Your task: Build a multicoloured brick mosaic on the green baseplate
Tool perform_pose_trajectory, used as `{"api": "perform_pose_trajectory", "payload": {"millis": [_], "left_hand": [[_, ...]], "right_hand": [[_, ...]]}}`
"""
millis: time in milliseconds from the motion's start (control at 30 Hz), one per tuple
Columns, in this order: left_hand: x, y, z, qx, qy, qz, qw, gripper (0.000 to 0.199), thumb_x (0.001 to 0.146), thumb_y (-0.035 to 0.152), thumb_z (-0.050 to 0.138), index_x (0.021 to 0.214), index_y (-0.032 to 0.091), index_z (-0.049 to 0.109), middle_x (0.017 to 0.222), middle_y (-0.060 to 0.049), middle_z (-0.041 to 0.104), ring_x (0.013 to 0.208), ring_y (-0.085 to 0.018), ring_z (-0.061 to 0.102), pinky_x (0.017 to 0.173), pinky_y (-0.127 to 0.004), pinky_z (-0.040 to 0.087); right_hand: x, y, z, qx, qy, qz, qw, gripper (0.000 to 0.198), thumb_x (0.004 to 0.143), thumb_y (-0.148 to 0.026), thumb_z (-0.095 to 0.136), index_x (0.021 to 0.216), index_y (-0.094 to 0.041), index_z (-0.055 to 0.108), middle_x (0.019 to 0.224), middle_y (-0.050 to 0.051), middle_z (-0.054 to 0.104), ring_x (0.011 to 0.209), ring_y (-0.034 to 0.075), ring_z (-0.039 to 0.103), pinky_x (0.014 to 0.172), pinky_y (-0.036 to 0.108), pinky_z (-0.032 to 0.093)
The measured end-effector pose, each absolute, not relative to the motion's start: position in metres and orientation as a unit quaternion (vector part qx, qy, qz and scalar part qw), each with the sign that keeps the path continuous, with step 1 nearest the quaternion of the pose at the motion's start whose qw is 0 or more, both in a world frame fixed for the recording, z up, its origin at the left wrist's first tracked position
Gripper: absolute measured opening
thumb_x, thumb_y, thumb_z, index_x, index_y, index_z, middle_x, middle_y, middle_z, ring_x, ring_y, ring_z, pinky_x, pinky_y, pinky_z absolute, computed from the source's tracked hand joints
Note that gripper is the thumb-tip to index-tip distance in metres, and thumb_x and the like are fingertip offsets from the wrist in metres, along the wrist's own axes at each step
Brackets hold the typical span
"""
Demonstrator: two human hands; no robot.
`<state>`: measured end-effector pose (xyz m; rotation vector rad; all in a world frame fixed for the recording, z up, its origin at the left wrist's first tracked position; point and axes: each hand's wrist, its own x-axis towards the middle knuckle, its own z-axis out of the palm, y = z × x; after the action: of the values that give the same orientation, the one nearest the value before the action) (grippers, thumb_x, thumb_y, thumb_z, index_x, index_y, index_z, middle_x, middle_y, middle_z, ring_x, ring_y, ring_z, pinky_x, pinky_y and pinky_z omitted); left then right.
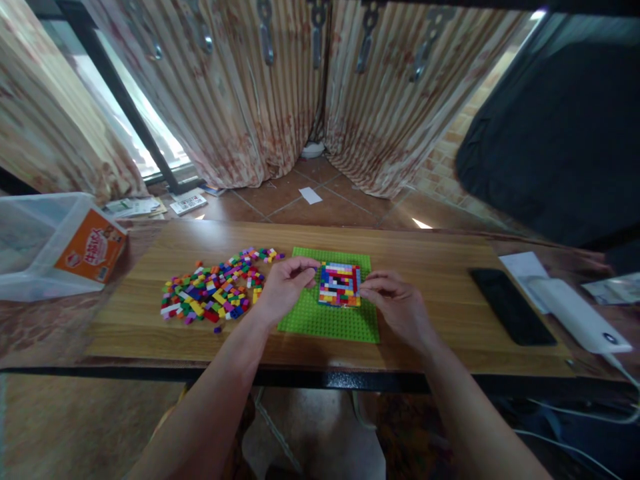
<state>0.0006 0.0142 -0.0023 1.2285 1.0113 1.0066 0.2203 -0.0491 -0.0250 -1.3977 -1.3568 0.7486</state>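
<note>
A bright green studded baseplate (305,323) lies on the table, with a square build of multicoloured toy bricks (340,283) on it. Just left of that build is my left hand (285,287), its thumb and index finger pinched together. A small dark spot, seemingly a brick, shows at those fingertips, too small to make out well. My right hand (400,307) is at the build's right edge, thumb and fingers closed together; whether they grip anything is hidden. To the left, a heap of loose toy bricks (213,293) in many colours is spread out.
The wooden table (430,267) bears a black phone (513,305) at the right, beside a white device (580,313) with a cable and a sheet of paper (523,270). A clear plastic bin (40,260) with an orange label stands left. Curtains (280,100) hang behind.
</note>
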Motion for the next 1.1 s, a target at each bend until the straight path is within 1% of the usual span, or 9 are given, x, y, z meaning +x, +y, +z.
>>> {"api": "perform_pose_trajectory", "payload": {"millis": [133,233,400,500,633,733,867,1000,1100], "left_hand": [[0.0,0.016,-0.004,0.531,0.44,0.43,0.583,0.018,0.073,0.026,0.069,0.086,0.013,0.072,0.07,0.0,0.066,0.061,-0.009,0.057,0.063,-0.023,0.046],[-0.002,0.017,-0.004,0.535,0.439,0.431,0.579,0.019,0.073,0.027,0.069,0.086,0.013,0.072,0.068,0.001,0.064,0.061,-0.009,0.056,0.063,-0.024,0.047],[-0.003,0.017,-0.003,0.521,0.44,0.441,0.584,0.018,0.071,0.025,0.068,0.084,0.013,0.072,0.064,0.002,0.061,0.059,-0.009,0.055,0.063,-0.023,0.047],[-0.002,0.017,-0.004,0.512,0.441,0.441,0.59,0.017,0.071,0.024,0.068,0.083,0.012,0.072,0.064,0.003,0.06,0.058,-0.008,0.054,0.061,-0.023,0.046],[0.0,0.015,-0.007,0.509,0.439,0.434,0.6,0.016,0.071,0.021,0.068,0.084,0.012,0.071,0.069,0.001,0.064,0.06,-0.008,0.056,0.061,-0.022,0.045],[0.003,0.013,-0.009,0.51,0.429,0.432,0.607,0.015,0.072,0.019,0.068,0.084,0.013,0.072,0.071,0.0,0.066,0.062,-0.009,0.057,0.063,-0.022,0.047],[0.005,0.012,-0.012,0.528,0.403,0.427,0.614,0.015,0.072,0.019,0.068,0.086,0.014,0.074,0.074,0.0,0.068,0.065,-0.009,0.058,0.066,-0.024,0.048],[0.005,0.01,-0.013,0.555,0.38,0.42,0.609,0.015,0.074,0.019,0.068,0.087,0.014,0.075,0.077,-0.001,0.07,0.07,-0.011,0.06,0.07,-0.025,0.049],[0.004,0.01,-0.014,0.571,0.372,0.413,0.605,0.017,0.075,0.019,0.068,0.09,0.015,0.074,0.08,-0.002,0.071,0.073,-0.013,0.063,0.074,-0.027,0.05]], "right_hand": [[0.215,-0.049,-0.033,-0.595,-0.536,0.321,0.506,0.021,0.071,-0.046,0.079,0.072,-0.025,0.079,0.097,0.006,0.065,0.095,0.023,0.063,0.083,0.038,0.05],[0.212,-0.049,-0.039,-0.604,-0.511,0.323,0.52,0.023,0.068,-0.047,0.081,0.071,-0.025,0.078,0.098,0.007,0.066,0.098,0.025,0.063,0.086,0.04,0.048],[0.206,-0.049,-0.048,-0.605,-0.476,0.326,0.549,0.017,0.068,-0.041,0.081,0.071,-0.025,0.077,0.097,0.006,0.067,0.101,0.025,0.061,0.092,0.041,0.045],[0.204,-0.05,-0.052,-0.601,-0.463,0.335,0.559,0.014,0.068,-0.037,0.081,0.072,-0.025,0.075,0.096,0.004,0.067,0.098,0.023,0.062,0.093,0.04,0.044],[0.205,-0.049,-0.054,-0.597,-0.467,0.344,0.555,0.014,0.069,-0.036,0.081,0.073,-0.024,0.074,0.091,0.003,0.068,0.093,0.021,0.062,0.09,0.038,0.046],[0.205,-0.048,-0.054,-0.6,-0.462,0.349,0.552,0.016,0.067,-0.036,0.081,0.072,-0.023,0.073,0.084,0.002,0.068,0.083,0.019,0.062,0.08,0.035,0.048],[0.202,-0.046,-0.053,-0.605,-0.452,0.355,0.551,0.019,0.066,-0.038,0.082,0.071,-0.022,0.073,0.074,0.001,0.067,0.069,0.016,0.058,0.068,0.031,0.047],[0.205,-0.045,-0.048,-0.592,-0.433,0.386,0.559,0.019,0.064,-0.038,0.083,0.071,-0.023,0.074,0.073,0.001,0.068,0.069,0.016,0.058,0.067,0.03,0.047],[0.212,-0.045,-0.041,-0.567,-0.384,0.388,0.617,0.018,0.065,-0.038,0.082,0.07,-0.023,0.073,0.072,0.0,0.069,0.069,0.014,0.059,0.069,0.029,0.048]]}}
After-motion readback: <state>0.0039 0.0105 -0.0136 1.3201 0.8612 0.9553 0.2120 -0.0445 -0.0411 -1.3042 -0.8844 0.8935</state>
